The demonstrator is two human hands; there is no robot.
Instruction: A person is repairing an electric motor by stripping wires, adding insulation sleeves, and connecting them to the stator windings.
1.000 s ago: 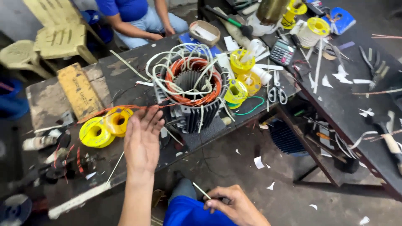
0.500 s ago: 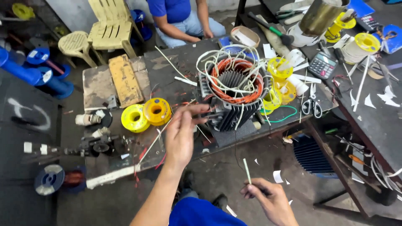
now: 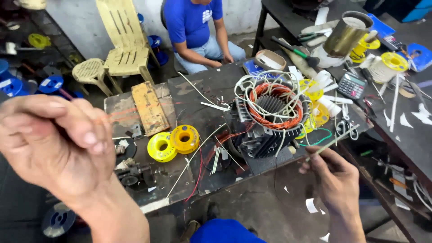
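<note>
My left hand is raised close to the camera at the left, its fingers pinched on a thin orange strand that runs blurred toward the table. Lower right, my right hand is closed on a thin pale stick that points up and to the right. Between the two hands a dark motor stator with copper windings and loose white leads stands on the dark worktable. Two yellow spools lie to the left of the stator.
A wooden block lies at the table's left. Scissors, a calculator, a brass-coloured can and more spools crowd the right bench. A seated person in a blue shirt and a plastic chair are behind.
My left hand has risen from near the stator up toward the camera on the left, drawing the strand along. My right hand has lifted the stick toward the stator's right side.
</note>
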